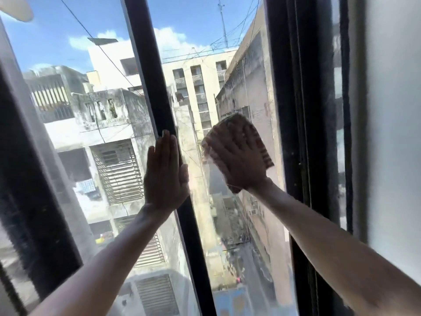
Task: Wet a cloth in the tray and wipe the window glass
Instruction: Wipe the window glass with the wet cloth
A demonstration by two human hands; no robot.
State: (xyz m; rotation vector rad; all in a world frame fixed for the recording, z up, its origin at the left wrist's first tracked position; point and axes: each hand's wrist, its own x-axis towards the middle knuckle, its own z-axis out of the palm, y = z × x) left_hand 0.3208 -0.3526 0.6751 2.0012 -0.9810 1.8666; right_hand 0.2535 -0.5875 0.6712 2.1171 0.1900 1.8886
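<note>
The right hand (237, 156) lies flat with its fingers spread over a brown checked cloth (241, 142), pressing it against the window glass (227, 236) of the right-hand pane; the cloth shows above the fingertips and along the right side of the hand, and a corner of it pokes out below the heel of the palm. The hand is not clenched around the cloth but pins it under an open palm. The left hand (165, 174) is empty, fingers straight and held together, laid flat where the dark central frame bar (155, 87) meets the left pane (91, 133), its thumb edge over the bar. Both bare forearms reach in from the near bottom of the view, the left from the lower left and the right from the lower right. The cloth sits between the central bar and the dark right frame (296, 110), closer to the right frame. To the far right is a frosted panel (394, 133). Through the glass, weathered buildings (109, 124), overhead wires and blue sky with clouds show beyond. The glass near the cloth looks hazy and streaked.
</note>
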